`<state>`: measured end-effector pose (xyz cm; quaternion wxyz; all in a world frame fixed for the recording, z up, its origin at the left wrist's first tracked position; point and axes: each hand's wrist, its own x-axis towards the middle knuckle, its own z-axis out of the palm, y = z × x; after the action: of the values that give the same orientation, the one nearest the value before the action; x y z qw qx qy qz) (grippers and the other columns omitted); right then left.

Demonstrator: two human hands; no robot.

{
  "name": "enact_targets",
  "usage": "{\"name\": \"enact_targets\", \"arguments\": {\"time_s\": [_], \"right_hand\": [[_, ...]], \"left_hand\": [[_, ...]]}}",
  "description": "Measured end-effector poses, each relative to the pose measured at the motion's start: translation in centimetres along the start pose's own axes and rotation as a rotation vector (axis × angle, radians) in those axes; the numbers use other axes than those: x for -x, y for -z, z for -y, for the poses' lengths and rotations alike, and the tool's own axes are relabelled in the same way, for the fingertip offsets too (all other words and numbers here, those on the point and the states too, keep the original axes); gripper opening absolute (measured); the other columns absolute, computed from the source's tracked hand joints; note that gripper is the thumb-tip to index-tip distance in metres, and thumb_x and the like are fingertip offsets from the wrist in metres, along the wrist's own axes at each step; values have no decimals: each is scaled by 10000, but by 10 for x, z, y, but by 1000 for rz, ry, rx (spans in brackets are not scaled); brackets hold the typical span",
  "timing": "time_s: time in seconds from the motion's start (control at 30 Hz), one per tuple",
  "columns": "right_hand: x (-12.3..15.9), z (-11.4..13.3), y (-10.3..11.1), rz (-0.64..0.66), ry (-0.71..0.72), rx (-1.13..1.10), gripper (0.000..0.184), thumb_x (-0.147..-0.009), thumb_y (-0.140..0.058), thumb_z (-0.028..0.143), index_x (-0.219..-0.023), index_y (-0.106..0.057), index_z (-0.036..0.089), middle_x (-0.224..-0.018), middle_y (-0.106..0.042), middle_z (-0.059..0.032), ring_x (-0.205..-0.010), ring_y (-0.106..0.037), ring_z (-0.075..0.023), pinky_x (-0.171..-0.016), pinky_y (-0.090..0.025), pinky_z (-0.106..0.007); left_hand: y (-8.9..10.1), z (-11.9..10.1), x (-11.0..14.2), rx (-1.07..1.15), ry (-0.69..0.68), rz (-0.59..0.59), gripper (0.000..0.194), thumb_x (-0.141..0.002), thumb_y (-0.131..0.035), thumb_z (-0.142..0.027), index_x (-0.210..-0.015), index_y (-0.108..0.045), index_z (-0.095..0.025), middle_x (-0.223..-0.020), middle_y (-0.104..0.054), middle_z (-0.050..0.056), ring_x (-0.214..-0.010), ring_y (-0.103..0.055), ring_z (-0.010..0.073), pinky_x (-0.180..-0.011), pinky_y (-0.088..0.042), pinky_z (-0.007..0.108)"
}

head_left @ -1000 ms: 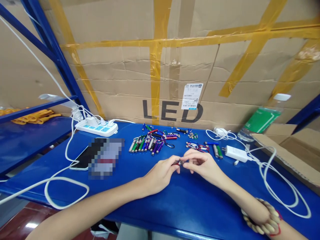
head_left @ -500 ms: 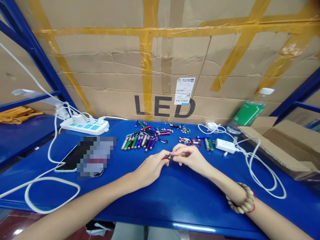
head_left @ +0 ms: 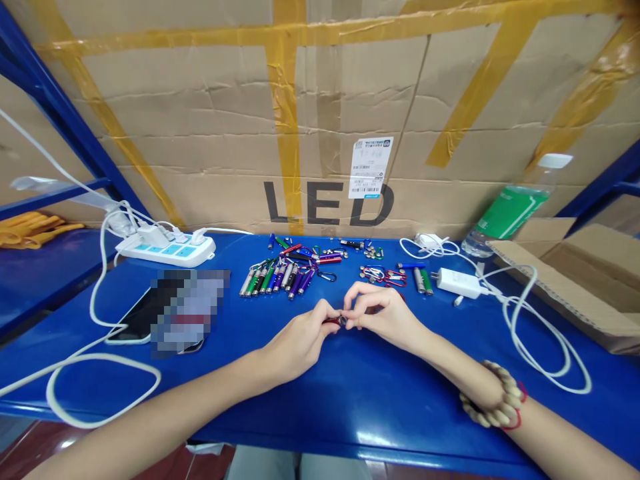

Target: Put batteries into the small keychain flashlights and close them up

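Note:
Over the middle of the blue table my two hands meet fingertip to fingertip. My left hand [head_left: 300,341] is closed on a small red keychain flashlight [head_left: 332,321], its silvery round end pointing right; most of the tube is hidden by the fingers. At that end, the thumb and forefinger of my right hand [head_left: 383,313] are pinched together, and whatever is between them is too small to make out. Beyond the left hand lies a row of keychain flashlights [head_left: 275,277] in several colours. Carabiner clips in red and silver [head_left: 383,275] lie behind the right hand.
Phones [head_left: 135,317] and a white power strip [head_left: 170,250] are at the left. To the right are a charger [head_left: 457,283] with looping white cable, a bottle [head_left: 510,210] and an open cardboard box [head_left: 575,287]. A large taped carton [head_left: 215,133] stands behind.
The view has tilted down and shifted slightly. Both hands stay together at the red flashlight, and its silvery end shows more clearly as the right fingertips have moved slightly.

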<state>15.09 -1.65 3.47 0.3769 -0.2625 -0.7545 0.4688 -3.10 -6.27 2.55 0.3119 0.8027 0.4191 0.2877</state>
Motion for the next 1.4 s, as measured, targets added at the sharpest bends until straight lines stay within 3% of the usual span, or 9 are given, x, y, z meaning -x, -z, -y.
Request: {"name": "enact_targets", "arguments": {"time_s": [0.3,0.57,0.9,1.4], "right_hand": [[4,-5,-3,-24,97,125,326,-694,-700,374,-492,-580,149,-667,-533,-17,-572,-498,-91,-528,-410,-229],[4,-5,-9,-72,-7,72,411,-649,-709,442,-473,-472,156,-614,-522,-3,-533,-472,-87,-491,-380,-221],[6,-5,-13,-99,-125,-44,386,-631,-715,421,-504,-465,156,-627,-509,13,-448,-456,-54,-416,-384,-200],[5,-5,-10,-101,-217,-56,414,-552,-764,451,-490,-490,146,-622,-514,21,-412,-470,-43,-389,-394,-180]], "left_hand": [[-10,2,5,37,7,-66,53,-880,-380,-183,-846,-414,-206,-978,-646,43,-896,-622,163,-713,-458,235],[-9,4,4,-23,-38,-116,73,-872,-398,-180,-809,-429,-201,-921,-650,39,-841,-624,154,-707,-462,235],[-12,7,3,-42,-34,-187,95,-878,-417,-208,-788,-445,-197,-915,-653,41,-839,-628,160,-697,-467,241],[-9,9,2,-158,-44,-184,85,-881,-452,-237,-845,-517,-195,-895,-651,26,-827,-615,148,-738,-465,241]]}}
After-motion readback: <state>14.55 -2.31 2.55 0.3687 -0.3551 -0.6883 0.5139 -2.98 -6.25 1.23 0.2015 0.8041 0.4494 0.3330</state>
